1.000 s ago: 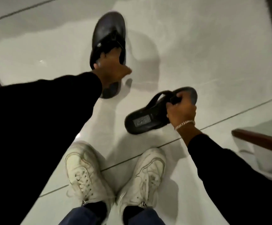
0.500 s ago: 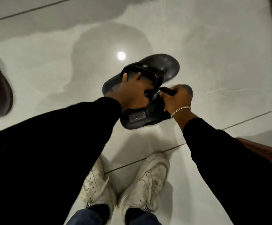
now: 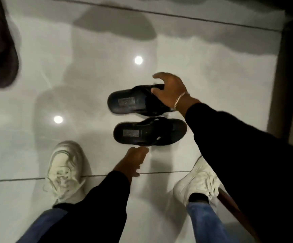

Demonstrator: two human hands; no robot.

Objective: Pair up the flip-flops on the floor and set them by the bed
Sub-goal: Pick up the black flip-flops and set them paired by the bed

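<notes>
two black flip-flops lie side by side on the glossy white tile floor (image 3: 89, 76), soles down, heels to the view's left, toes to the right, parallel with a thin strip of floor between them; far flip-flop (image 3: 133, 102) and near flip-flop (image 3: 149, 132) each show a grey label patch on the heel end of the footbed; right hand (image 3: 170, 92) is above the toe/strap end of the far flip-flop, fingers spread and curved, loosely open, thumb side seems to touch the strap area but cannot tell if it really has hold of anything; metal bracelet (image 3: 180, 100) on that wrist, black sleeve (image 3: 238, 146) running down to the lower right; left hand (image 3: 133, 162) sits just at the near edge of the near flip-flop, blurred, fingers curled in, holding nothing that shows, fingertip maybe touching the sole edge, cannot tell; person's white sneakers on the floor, left sneaker (image 3: 67, 171) well left of the pair, right sneaker (image 3: 198, 183) below the near flip-flop's toe end; blue jeans legs (image 3: 205, 223) at bottom; dark brown shoe-like thing (image 3: 0, 55) at top left edge, blurred, well apart from the pair; brown wooden edge (image 3: 233, 207) at lower right by the right sneaker, mostly hidden by the sleeve; two round light reflections on the tiles
</notes>
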